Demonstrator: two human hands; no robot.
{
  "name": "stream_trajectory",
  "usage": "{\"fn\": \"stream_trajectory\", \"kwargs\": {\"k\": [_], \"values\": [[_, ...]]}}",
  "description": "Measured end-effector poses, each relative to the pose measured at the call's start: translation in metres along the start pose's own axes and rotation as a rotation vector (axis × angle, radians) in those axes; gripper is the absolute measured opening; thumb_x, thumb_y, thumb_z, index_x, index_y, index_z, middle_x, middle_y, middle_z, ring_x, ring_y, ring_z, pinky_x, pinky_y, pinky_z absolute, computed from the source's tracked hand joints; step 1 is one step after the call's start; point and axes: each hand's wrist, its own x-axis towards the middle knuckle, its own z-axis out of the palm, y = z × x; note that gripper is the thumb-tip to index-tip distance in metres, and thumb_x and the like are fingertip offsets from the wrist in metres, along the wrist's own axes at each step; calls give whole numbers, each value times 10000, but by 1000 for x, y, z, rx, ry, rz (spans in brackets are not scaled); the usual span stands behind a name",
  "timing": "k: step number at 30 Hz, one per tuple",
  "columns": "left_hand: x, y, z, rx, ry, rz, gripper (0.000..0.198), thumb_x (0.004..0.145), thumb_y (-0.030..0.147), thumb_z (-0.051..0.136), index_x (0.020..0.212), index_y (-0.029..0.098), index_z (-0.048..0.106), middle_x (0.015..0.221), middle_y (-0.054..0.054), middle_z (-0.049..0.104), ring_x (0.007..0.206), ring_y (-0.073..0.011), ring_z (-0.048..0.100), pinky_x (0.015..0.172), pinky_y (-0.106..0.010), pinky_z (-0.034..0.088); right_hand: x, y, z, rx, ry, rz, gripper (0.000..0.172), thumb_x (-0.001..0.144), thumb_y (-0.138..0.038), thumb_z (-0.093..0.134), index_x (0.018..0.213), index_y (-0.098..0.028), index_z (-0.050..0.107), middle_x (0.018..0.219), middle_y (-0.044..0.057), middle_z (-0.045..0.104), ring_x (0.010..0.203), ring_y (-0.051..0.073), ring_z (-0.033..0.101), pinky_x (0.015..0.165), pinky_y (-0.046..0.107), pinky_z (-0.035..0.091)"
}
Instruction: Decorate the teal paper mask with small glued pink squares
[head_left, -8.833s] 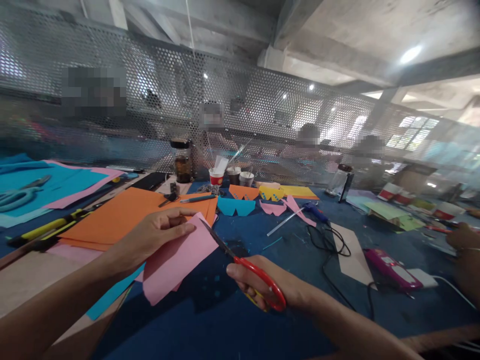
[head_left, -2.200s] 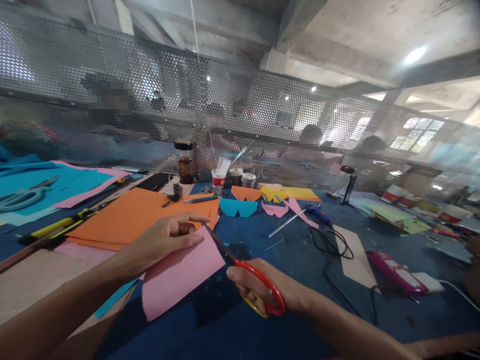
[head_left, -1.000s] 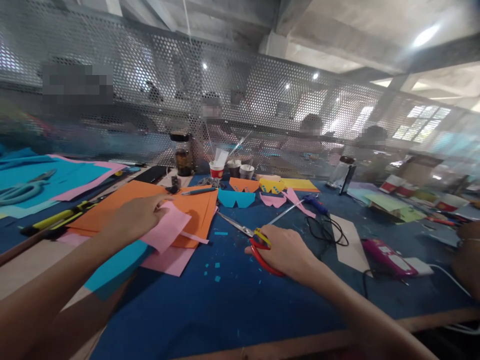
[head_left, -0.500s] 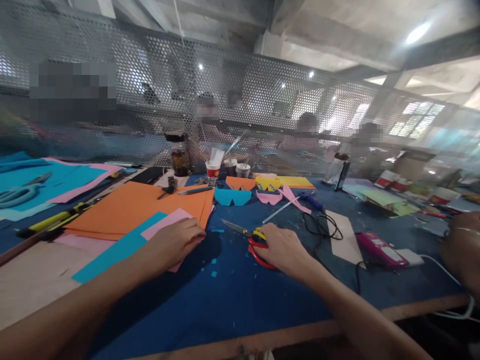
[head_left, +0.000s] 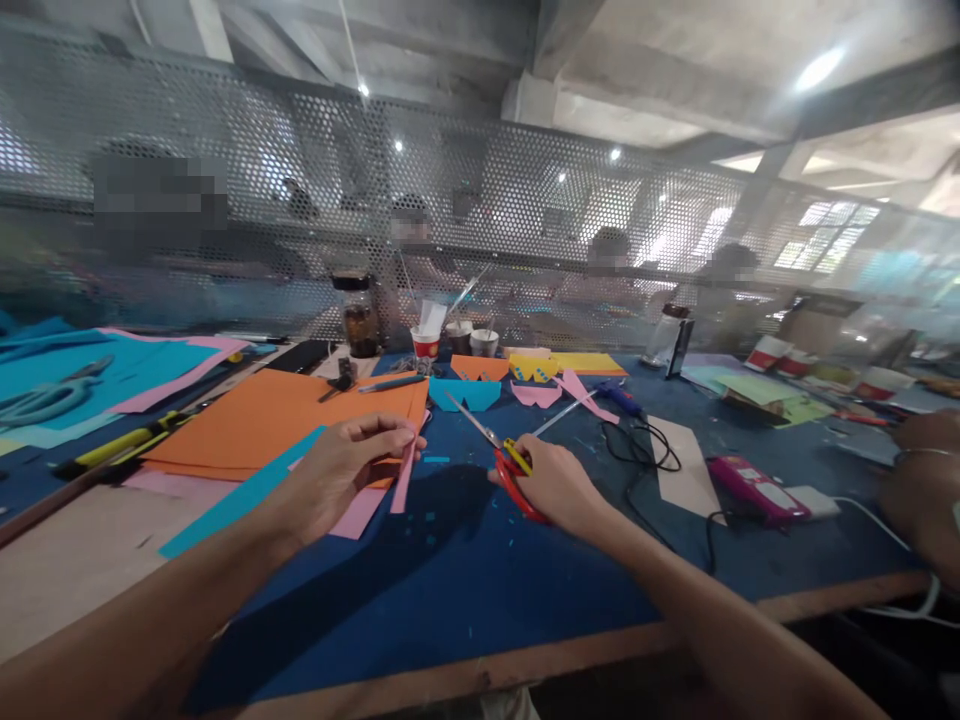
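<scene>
My left hand (head_left: pixel 341 472) pinches a narrow pink paper strip (head_left: pixel 404 476), which hangs down from my fingertips above the blue table mat (head_left: pixel 450 590). My right hand (head_left: pixel 546 484) grips red-handled scissors (head_left: pixel 501 459), raised off the mat with the blades pointing up and to the left. A larger pink sheet (head_left: pixel 358 511) lies flat under my left hand, beside a blue paper strip (head_left: pixel 240 494) and a stack of orange sheets (head_left: pixel 274 420).
Cut paper shapes (head_left: pixel 501 382) lie at the back with cups (head_left: pixel 426 343) and a dark jar (head_left: pixel 359 318). A pink glue gun (head_left: pixel 751 487) with black cable (head_left: pixel 646 461) lies at right. Another person's hand (head_left: pixel 921 466) is at the far right. A yellow knife (head_left: pixel 112 450) lies at left.
My left hand has lifted the pink strip off the sheets. My right hand has picked the scissors up from the mat and tilted the blades upward.
</scene>
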Motion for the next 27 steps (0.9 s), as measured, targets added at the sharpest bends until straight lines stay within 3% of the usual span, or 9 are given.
{"fn": "stream_trajectory", "kwargs": {"k": [5, 8, 14, 19, 22, 27], "values": [[-5, 1, 23, -69, 6, 18, 203, 739, 334, 825, 782, 167, 719, 863, -68, 772, 770, -187, 677, 722, -314, 538, 3, -21, 0, 854, -228, -58, 430, 833, -599, 696, 828, -206, 522, 536, -67, 538, 446, 104, 484, 440, 211, 358], [-4, 2, 31, -27, 50, 48, 204, 737, 338, 820, 813, 182, 713, 903, -70, 787, 794, -200, 694, 738, -321, 541, 5, -34, 3, 1057, -290, -111, 428, 815, -566, 733, 779, -206, 505, 508, -77, 533, 417, 83, 454, 439, 202, 375], [4, -9, 27, -33, 43, 35, 226, 778, 376, 789, 894, 201, 707, 938, -58, 782, 851, -199, 705, 787, -310, 550, 14, -34, 11, 1150, -280, -87, 409, 772, -496, 795, 810, -206, 509, 492, -93, 525, 417, 80, 445, 434, 195, 374], [6, -20, 33, 68, 2, -4, 363, 742, 366, 807, 1016, 189, 647, 733, -10, 734, 731, -221, 716, 745, -361, 558, 19, -27, 14, 1119, -124, -81, 379, 795, -460, 781, 843, -213, 498, 589, -83, 559, 458, 82, 470, 440, 192, 366], [6, -26, 38, 98, -81, -17, 397, 732, 348, 808, 1033, 203, 594, 665, 22, 713, 662, -217, 711, 677, -350, 545, 18, -26, 11, 1117, -145, -112, 385, 782, -453, 787, 888, -212, 506, 747, -46, 628, 506, 81, 497, 457, 200, 381], [3, -30, 41, 111, -140, -10, 397, 743, 345, 788, 1034, 215, 553, 686, 13, 723, 638, -200, 690, 578, -296, 478, 11, -29, 10, 1072, -185, -142, 361, 798, -431, 771, 888, -201, 507, 764, -43, 603, 531, 79, 504, 483, 205, 400]]}}
